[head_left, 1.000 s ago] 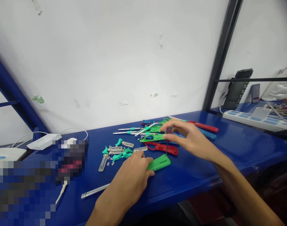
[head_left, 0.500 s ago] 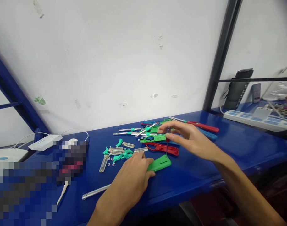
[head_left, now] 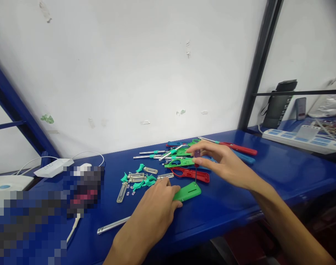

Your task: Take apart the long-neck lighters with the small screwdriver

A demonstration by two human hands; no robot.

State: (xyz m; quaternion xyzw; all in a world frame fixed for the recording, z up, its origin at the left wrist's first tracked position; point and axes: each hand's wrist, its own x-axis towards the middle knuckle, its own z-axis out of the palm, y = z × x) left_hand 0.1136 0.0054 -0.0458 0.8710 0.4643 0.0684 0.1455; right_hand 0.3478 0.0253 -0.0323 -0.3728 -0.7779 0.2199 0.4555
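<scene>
My left hand (head_left: 159, 202) is closed on a green long-necked lighter (head_left: 187, 193), holding it against the blue table. The lighter's metal tube (head_left: 112, 225) sticks out to the left beyond my wrist. In my right hand (head_left: 216, 158) the fingers grip the dark red handle of a small screwdriver (head_left: 197, 159). It stands upright, its tip at the upper edge of the green handle near the right end. Behind the hands lie a red handle shell (head_left: 195, 174), a green handle shell (head_left: 179, 162) and several metal tubes (head_left: 152, 152).
Clear fuel tanks (head_left: 121, 192), turquoise triggers (head_left: 149, 180) and tiny pale pieces lie left of the hands. A complete red lighter (head_left: 239, 148) rests at the back right. A power strip (head_left: 300, 140) is beyond the dark frame post (head_left: 256, 70). White cables and a box (head_left: 53, 167) sit at left.
Hardly anything differs. The screwdriver handle has turned slightly between my right fingers, while my left hand keeps the green lighter in the same place.
</scene>
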